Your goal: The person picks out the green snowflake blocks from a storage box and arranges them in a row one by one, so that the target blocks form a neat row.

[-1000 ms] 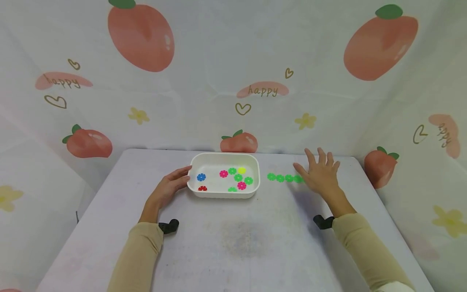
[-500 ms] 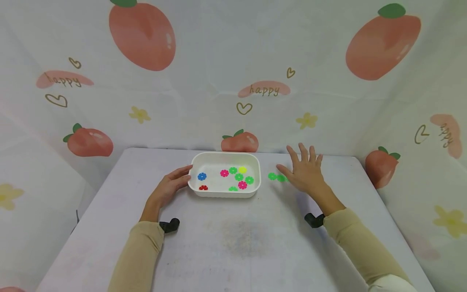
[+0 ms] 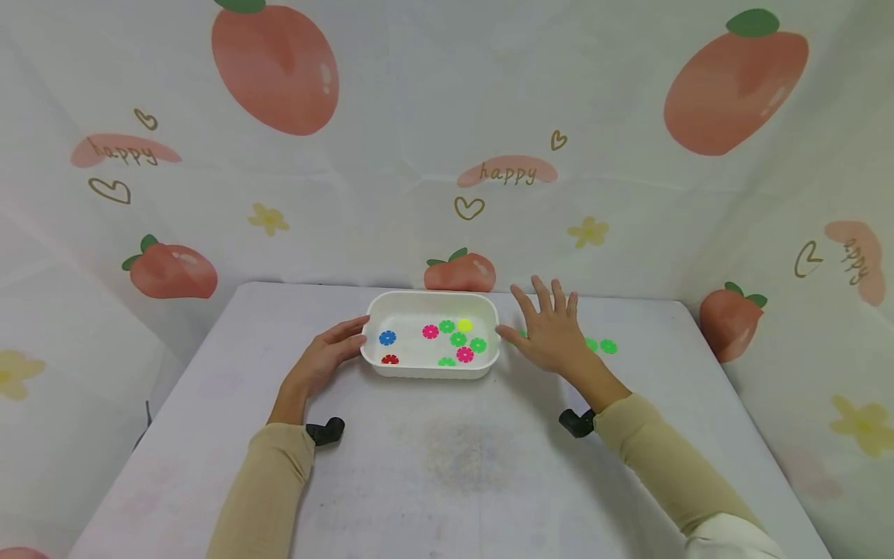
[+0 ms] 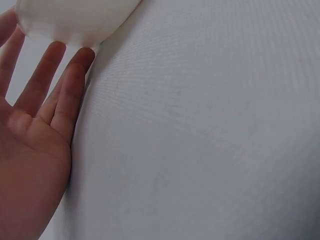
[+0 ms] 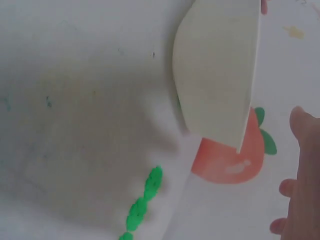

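Left hand (image 3: 323, 363) flat, fingers straight, tips touching left end of white rectangular plastic tray (image 3: 431, 371) at centre-back of pale surface (image 3: 447, 466). Right hand (image 3: 552, 335) spread, just right of tray, over row of green flower-shaped plastic discs (image 3: 601, 345)

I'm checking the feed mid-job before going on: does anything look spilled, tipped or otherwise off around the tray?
Nothing stands out. The white tray sits flat and upright with its coloured discs inside. The green discs outside lie in a tidy line on the table, not scattered. The left hand touches the tray's end; the right hand hovers open.
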`<state>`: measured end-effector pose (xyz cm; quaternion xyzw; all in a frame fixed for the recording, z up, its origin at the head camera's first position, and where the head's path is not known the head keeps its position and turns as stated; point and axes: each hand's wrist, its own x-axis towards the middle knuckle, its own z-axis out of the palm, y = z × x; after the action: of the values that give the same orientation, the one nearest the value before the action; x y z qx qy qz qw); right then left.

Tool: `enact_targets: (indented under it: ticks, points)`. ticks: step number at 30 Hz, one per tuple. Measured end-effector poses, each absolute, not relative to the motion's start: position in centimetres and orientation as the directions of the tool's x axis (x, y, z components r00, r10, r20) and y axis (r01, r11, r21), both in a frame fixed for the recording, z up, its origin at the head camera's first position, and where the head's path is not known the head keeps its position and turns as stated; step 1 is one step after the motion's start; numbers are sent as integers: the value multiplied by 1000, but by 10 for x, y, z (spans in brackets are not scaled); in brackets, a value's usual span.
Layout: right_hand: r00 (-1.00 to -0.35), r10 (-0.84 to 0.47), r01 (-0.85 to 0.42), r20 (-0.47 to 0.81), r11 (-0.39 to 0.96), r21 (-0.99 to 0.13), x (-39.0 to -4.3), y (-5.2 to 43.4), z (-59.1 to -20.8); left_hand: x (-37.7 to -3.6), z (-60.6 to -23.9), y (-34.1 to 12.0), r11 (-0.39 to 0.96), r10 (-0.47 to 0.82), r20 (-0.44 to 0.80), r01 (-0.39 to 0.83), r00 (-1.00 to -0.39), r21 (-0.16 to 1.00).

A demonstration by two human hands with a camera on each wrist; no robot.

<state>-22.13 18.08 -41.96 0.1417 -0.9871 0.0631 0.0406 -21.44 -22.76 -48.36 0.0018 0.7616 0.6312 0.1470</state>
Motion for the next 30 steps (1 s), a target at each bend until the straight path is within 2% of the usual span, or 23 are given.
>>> enact_targets:
  ticks: [24,30]
  points:
    - [-904,-422,-427,65,898,-103,-226,120,-422,-213,-483,-227,196,175,-234,-199,-956,960]
    - [-870,-477,-490,123,865,-108,-230,111,-427,-211,-477,-224,183,177,-249,-217,-952,959]
